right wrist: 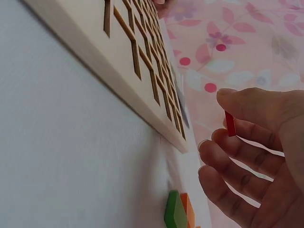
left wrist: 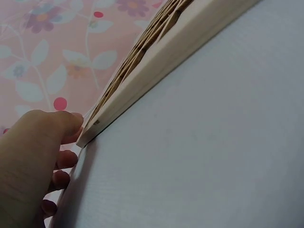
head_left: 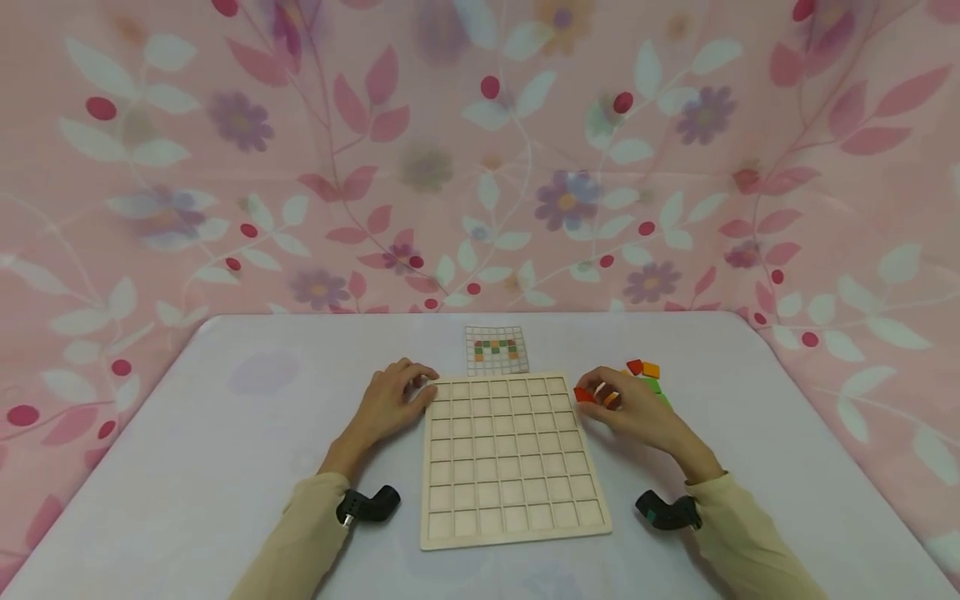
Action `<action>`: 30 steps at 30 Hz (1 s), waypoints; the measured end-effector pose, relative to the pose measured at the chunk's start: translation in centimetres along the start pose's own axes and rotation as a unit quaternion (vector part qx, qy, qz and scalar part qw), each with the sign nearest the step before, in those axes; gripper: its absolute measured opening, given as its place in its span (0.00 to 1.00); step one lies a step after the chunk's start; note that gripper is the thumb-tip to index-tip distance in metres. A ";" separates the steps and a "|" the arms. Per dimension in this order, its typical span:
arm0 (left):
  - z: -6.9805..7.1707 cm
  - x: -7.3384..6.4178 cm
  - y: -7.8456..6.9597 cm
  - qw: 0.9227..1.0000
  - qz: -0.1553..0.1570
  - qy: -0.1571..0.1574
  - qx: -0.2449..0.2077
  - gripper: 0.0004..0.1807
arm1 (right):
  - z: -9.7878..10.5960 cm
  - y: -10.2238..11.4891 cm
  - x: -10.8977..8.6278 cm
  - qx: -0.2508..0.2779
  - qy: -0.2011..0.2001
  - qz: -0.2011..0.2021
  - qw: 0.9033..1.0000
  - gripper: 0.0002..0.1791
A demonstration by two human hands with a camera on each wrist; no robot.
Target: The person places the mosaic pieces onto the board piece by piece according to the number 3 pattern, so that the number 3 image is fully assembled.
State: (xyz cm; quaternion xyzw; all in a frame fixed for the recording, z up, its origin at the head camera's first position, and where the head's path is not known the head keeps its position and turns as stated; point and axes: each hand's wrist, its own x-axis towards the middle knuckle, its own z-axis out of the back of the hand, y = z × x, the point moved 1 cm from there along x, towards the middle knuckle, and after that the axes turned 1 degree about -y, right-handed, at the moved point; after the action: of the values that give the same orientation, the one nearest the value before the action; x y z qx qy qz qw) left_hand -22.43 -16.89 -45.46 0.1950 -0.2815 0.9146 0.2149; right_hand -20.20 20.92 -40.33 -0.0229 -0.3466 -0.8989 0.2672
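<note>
A pale wooden grid board [head_left: 517, 458] lies on the table in front of me. At its far left corner my left hand [head_left: 392, 398] holds the edge, thumb and curled index finger against the wood [left wrist: 142, 88]. Just off the far right corner, my right hand [head_left: 633, 408] pinches a small red tile [head_left: 584, 395] between thumb and index finger. The right wrist view shows that red tile [right wrist: 230, 124] edge-on, apart from the board [right wrist: 118, 61], with the other fingers loosely bent.
Beyond the board lies a sheet with a coloured grid pattern [head_left: 496, 350]. Beside the right hand are loose tiles, among them a red one [head_left: 635, 367], an orange one [head_left: 651, 370] and a green one [head_left: 651, 385]. A floral cloth [head_left: 480, 167] hangs behind the white table [head_left: 262, 433].
</note>
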 end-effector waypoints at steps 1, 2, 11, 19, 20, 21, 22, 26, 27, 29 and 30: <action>0.0 0.0 -0.1 1.000 0.000 0.001 0.000 0.09 | -0.1 0.1 0.2 0.002 0.002 0.000 1.000 0.14; 0.0 0.0 -0.1 1.000 0.000 0.000 0.001 0.09 | -0.3 0.2 0.3 0.005 0.004 0.001 1.000 0.15; -0.2 0.3 -0.6 1.000 0.013 0.001 -0.008 0.08 | -1.2 0.8 1.9 0.030 0.021 0.002 0.999 0.15; -0.5 1.0 -0.6 0.999 0.031 0.022 -0.004 0.06 | -2.2 1.4 3.2 0.035 0.051 -0.005 0.998 0.15; -0.5 1.1 -0.6 0.999 0.033 0.024 -0.003 0.06 | -2.2 1.4 3.3 0.029 0.051 -0.007 0.998 0.15; -0.5 1.2 -0.5 0.999 0.037 0.026 -0.002 0.06 | -2.3 1.4 3.4 0.024 0.051 -0.007 0.998 0.14; -0.4 1.2 -0.4 0.999 0.039 0.027 -0.001 0.06 | -2.4 1.4 3.5 0.018 0.051 -0.005 0.998 0.14; -0.5 1.2 -0.2 0.999 0.034 0.018 0.004 0.06 | -2.7 1.5 3.8 0.011 0.055 -0.003 0.998 0.13; -0.6 1.2 -0.1 0.999 0.030 0.015 0.003 0.07 | -2.8 1.5 3.8 0.011 0.055 -0.004 0.998 0.13; -0.7 0.9 0.1 1.000 0.020 0.005 0.007 0.07 | -3.1 1.6 3.8 0.009 0.059 -0.006 0.998 0.13; -0.8 0.7 0.2 1.000 0.018 0.000 0.007 0.07 | -3.3 1.7 3.8 0.007 0.064 -0.010 0.998 0.13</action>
State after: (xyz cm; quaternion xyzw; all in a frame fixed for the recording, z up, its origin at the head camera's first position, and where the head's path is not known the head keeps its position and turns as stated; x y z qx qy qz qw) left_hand -23.35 -16.39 -45.82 0.1910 -0.2786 0.9203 0.1975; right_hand -22.15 15.99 -40.94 0.0396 -0.3356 -0.8985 0.2802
